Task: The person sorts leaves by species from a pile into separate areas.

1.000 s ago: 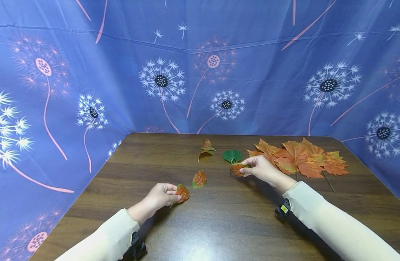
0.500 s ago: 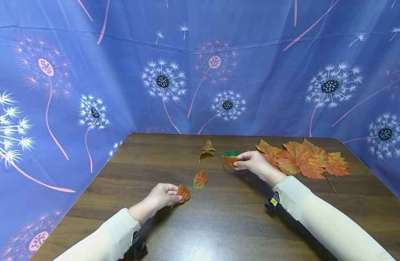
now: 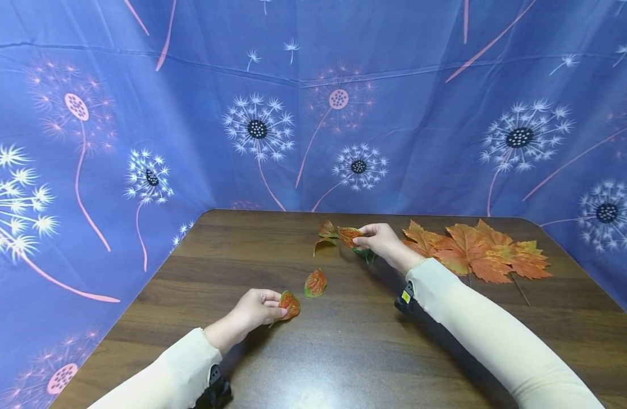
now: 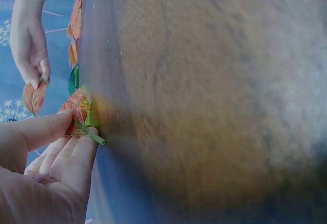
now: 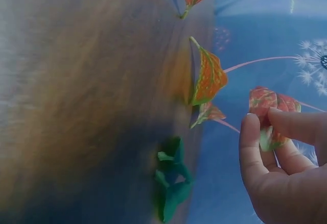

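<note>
Between thumb and fingers my left hand [image 3: 249,313] pinches a red artificial leaf with green edges [image 3: 290,305], low over the front middle of the table; its green stem shows in the left wrist view. My right hand [image 3: 387,245] holds up a similar red leaf [image 3: 348,236] by its edge, farther back. Behind and below that leaf lie green leaves [image 3: 367,254], partly hidden in the head view. Just left of it are two reddish-green leaves [image 3: 326,229]. A single red leaf [image 3: 316,283] lies on the wood between the hands.
Several orange maple leaves [image 3: 464,250] lie overlapped at the back right of the brown table [image 3: 201,255], their stems pointing forward. A blue cloth [image 3: 191,113] printed with dandelions hangs behind and along the sides.
My right hand has carried its red leaf left and back, passing over the green leaves toward the reddish-green ones. The left hand keeps its leaf in about the same place.
</note>
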### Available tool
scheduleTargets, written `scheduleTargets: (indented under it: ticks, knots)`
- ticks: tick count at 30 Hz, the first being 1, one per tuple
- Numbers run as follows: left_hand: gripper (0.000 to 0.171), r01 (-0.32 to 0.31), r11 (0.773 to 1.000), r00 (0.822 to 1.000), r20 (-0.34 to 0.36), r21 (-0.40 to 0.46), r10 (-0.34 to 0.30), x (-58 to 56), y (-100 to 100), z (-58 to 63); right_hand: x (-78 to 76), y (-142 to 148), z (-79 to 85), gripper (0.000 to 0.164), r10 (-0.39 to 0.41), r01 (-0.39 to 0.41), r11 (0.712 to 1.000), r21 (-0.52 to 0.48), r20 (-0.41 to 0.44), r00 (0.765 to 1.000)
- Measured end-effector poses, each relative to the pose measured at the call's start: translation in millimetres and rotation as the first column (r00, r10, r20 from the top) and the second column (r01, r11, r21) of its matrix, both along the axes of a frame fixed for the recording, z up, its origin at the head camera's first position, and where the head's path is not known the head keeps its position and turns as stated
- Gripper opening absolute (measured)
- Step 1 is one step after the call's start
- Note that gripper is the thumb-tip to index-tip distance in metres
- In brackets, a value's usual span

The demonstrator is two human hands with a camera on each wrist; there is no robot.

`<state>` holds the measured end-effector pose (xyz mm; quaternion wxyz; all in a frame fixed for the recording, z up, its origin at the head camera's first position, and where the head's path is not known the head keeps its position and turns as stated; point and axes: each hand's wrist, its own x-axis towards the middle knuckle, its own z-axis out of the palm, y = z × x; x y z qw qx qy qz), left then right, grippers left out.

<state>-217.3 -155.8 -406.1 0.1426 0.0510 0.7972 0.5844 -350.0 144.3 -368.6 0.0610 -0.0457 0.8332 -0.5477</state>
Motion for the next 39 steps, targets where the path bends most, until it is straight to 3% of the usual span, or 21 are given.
scheduleTargets:
  ticks: [7, 17, 24, 31, 34, 39]
  knots:
    - [0.026, -0.006, 1.000, 1.000, 0.003, -0.004, 0.006, 1.6, -3, -3.4, -19.0, -21, 2.0, 0.025, -0.016, 0.016, 0.999, 0.040, 0.007, 1.000]
    - [0.025, -0.009, 1.000, 1.000, 0.011, -0.012, 0.009, -0.2, -1, -5.0, -48.7, -28, -6.3, 0.026, -0.172, 0.176, 0.980, 0.097, -0.043, 0.984]
    - [0.024, -0.006, 1.000, 1.000, -0.006, -0.019, 0.006, -0.6, 0, -3.6, -59.6, -31, -10.1, 0.026, -0.242, 0.241, 0.969, 0.057, 0.005, 0.970]
    - [0.024, -0.005, 1.000, 1.000, -0.007, -0.014, 0.005, -2.5, 0, -1.2, -64.5, -43, -0.5, 0.025, -0.205, 0.205, 0.979, 0.005, 0.033, 0.978]
    - [0.023, -0.004, 1.000, 1.000, -0.007, -0.013, 0.004, -3.2, 0, -0.6, -67.9, -51, 4.0, 0.027, -0.199, 0.199, 0.980, 0.029, 0.022, 0.980]
    - [0.023, -0.001, 1.000, 1.000, -0.001, 0.005, 0.001, -2.5, 0, -0.5, -71.8, -64, 3.1, 0.027, -0.180, 0.180, 0.984, -0.002, 0.022, 0.983]
